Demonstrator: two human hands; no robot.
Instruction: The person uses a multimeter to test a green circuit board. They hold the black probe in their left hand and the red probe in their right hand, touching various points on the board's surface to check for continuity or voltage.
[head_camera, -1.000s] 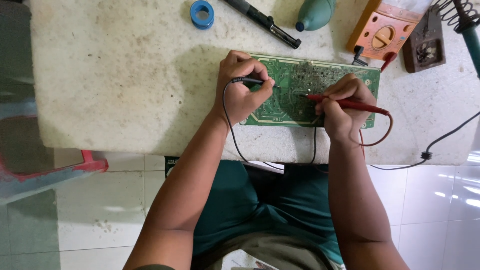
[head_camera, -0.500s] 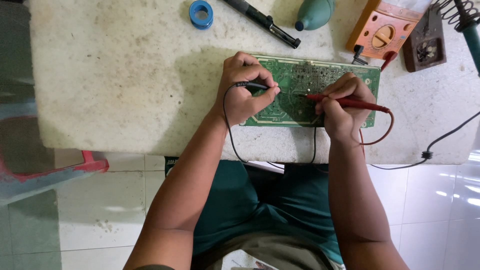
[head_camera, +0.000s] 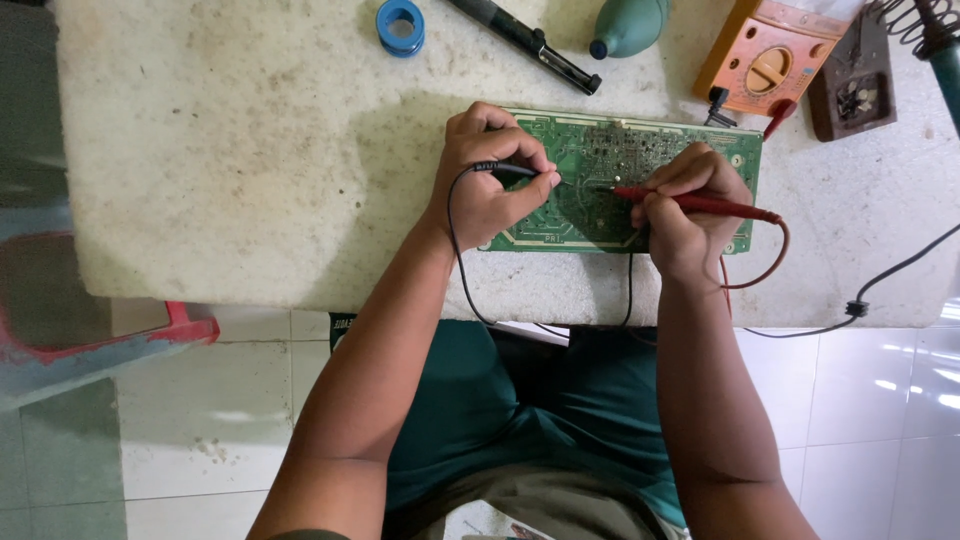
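**Probing a green circuit board with two test leads**

Filling most of the frame, the pale stone table carries everything. At its centre-right lies the green circuit board, flat, solder side up. It looks stiff and light yet fragile (fine traces and solder points), so I judge it best handled by its bare edges, never by the joints.

At the upper right of the frame sits an orange multimeter, with a dark brown tray just beside it. A green blower bulb and a black tool lie along the top centre, and a blue solder spool rests further left.

Over the board's left end the left hand is closed around the black probe, fingers curled, tip pointing right onto the board. Over the right end the right hand is pinched pen-style on the red probe, tip pointing left. Both tips meet the board near its middle, close together; both probes are thin, rigid and light.
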